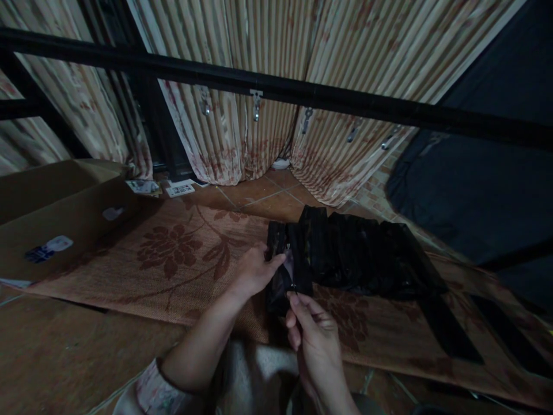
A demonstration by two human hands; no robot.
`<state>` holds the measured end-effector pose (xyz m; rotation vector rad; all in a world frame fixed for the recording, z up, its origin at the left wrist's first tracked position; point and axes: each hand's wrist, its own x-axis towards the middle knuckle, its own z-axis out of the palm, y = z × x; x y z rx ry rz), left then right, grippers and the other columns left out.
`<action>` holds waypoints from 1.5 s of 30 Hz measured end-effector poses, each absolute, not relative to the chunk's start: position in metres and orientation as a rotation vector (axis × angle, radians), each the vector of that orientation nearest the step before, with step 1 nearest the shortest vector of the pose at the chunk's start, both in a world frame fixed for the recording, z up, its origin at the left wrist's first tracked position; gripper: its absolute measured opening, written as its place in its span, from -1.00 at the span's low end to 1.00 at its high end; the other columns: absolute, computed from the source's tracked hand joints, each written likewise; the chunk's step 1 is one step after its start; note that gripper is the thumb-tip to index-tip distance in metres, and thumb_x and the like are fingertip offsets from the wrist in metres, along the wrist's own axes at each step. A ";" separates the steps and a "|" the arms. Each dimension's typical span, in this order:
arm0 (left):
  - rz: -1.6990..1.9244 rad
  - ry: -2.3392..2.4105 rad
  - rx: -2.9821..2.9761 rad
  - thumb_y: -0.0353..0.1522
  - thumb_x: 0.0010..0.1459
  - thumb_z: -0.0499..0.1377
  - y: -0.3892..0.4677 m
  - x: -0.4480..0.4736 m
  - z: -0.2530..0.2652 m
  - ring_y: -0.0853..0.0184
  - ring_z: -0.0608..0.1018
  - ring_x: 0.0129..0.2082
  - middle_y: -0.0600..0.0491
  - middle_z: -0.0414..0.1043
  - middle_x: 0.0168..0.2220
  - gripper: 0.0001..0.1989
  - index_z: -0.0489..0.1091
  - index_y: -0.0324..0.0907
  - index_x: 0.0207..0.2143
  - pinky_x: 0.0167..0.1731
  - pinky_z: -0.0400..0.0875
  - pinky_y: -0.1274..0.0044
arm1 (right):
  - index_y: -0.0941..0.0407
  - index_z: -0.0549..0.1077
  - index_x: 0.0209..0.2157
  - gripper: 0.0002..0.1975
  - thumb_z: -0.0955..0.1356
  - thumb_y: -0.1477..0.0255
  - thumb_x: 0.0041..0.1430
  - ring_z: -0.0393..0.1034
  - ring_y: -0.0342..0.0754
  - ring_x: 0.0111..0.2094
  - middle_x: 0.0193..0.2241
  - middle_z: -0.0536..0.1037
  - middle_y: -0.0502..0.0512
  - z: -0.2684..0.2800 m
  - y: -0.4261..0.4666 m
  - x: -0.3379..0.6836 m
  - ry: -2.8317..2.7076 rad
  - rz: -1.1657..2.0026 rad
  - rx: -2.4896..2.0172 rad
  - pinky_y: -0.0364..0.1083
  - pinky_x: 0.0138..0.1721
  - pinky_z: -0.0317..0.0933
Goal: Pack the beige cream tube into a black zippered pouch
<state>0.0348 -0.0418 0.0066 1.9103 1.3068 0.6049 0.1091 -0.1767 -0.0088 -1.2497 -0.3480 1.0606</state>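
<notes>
A small black zippered pouch [305, 274] lies on the patterned mat in front of me, its top partly unzipped and something pale showing through the gap. My left hand [254, 271] grips the pouch's left side, the thumb laid across its top by the opening. At the near end, my right hand [313, 331] pinches a small zipper pull [294, 288] between thumb and forefinger. Just to the right, a row of similar black pouches [367, 253] is packed tightly together. The fingers of my left hand are partly hidden behind the pouch edge.
An open cardboard box [64, 225] stands on the left of the floral mat [173, 276]. A dark rail [242, 78] with metal clips runs across above, before striped curtains [263, 34]. Papers [179, 188] lie on the tiles; dark fabric [484, 173] rises at right.
</notes>
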 end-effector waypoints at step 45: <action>0.226 0.813 1.678 -0.01 0.01 0.19 -0.035 -0.009 0.022 0.47 0.34 -0.59 0.15 0.29 -0.60 -0.58 0.34 -0.21 -0.51 -0.57 0.22 0.64 | 0.17 0.49 -0.44 -0.70 0.46 0.20 -0.01 -0.04 -0.35 -0.74 -0.76 0.24 -0.19 0.001 -0.177 0.140 -0.356 0.856 -1.149 -0.27 -0.70 -0.20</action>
